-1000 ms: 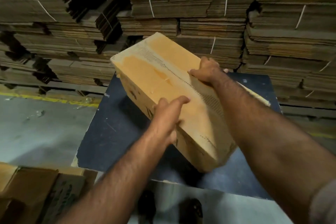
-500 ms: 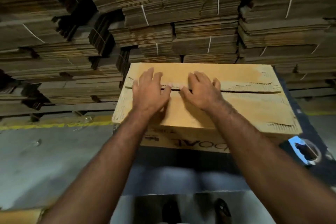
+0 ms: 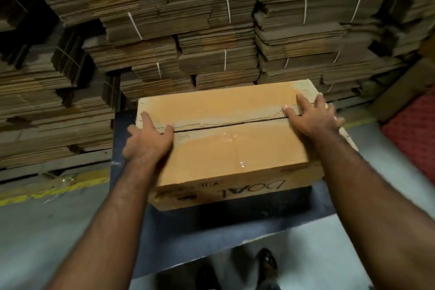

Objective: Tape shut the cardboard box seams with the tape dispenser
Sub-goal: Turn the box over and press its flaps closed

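A brown cardboard box [image 3: 226, 148] lies flat on a dark blue table top [image 3: 211, 231], its two top flaps meeting along a seam [image 3: 226, 125] with a narrow dark gap. My left hand [image 3: 150, 139] presses flat on the left end of the seam, fingers spread. My right hand [image 3: 313, 115] presses flat on the right end, fingers spread over the box's far right corner. Neither hand holds anything. Upside-down handwriting "BOAL" shows on the near side. No tape dispenser is in view.
Tall stacks of bundled flat cardboard [image 3: 211, 30] fill the background just behind the box. A red mesh surface [image 3: 414, 134] lies at the right. A yellow floor line [image 3: 47, 193] runs at the left. My feet [image 3: 266, 263] show below the table edge.
The box went from tilted in both hands to lying flat on the table. My hands have slid apart from the middle of the seam to its two ends.
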The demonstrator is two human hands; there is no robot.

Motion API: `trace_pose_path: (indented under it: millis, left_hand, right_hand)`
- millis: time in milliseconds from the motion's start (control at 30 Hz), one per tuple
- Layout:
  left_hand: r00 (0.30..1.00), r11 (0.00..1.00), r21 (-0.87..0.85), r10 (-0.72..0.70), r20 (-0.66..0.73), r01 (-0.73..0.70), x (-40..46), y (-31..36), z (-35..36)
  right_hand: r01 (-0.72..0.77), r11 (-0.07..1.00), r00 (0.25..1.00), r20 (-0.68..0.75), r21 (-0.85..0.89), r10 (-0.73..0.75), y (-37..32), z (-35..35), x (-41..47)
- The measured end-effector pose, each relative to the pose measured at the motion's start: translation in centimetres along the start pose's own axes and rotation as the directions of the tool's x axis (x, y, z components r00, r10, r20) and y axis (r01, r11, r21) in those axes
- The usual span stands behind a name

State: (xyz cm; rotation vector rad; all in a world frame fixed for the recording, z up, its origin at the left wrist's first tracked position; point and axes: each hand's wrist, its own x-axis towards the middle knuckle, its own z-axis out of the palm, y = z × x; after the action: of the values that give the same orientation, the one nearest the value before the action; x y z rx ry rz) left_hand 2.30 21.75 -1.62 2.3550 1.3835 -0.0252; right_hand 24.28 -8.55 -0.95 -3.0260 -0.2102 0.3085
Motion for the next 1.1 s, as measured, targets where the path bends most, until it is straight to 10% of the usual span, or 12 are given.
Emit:
trace_pose_path:
  millis: [133,233,333,433,767,1100]
  left_hand:
    - [0.999,0.997,0.069,0.039,-0.007,-0.038,-1.2,-0.4,0.7]
    - [0.924,0.936,0.192,0.330,-0.192,-0.294,-2.3,0.4,1.2]
    - [0.761,0.763,0.062,0.646,-0.063,-0.643,-4.8,4.2,2.8]
    - [0.715,0.714,0.042,0.698,0.040,-0.699,-6.6,7.0,5.0]
    - [0.988,0.953,0.283,0.135,-0.071,-0.110,-5.6,2.6,4.2]
    - [0.987,0.977,0.178,-0.089,-0.135,0.113,-4.7,1.9,2.6]
  right_hand:
    - [0.016,1.000,1.000,-0.010,-0.020,-0.016,1.5,-0.2,0.0]
    - [0.251,0.968,0.956,-0.149,-0.021,-0.251,-2.1,0.9,-2.2]
    - [0.587,0.810,0.807,-0.098,0.015,-0.583,-6.8,3.2,-6.3]
    - [0.692,0.722,0.722,-0.005,0.000,-0.692,-8.4,4.9,-8.0]
    - [0.384,0.923,0.922,-0.048,-0.025,-0.385,7.2,1.6,1.1]
    - [0.297,0.944,0.951,0.044,0.143,-0.306,6.4,-0.6,5.0]
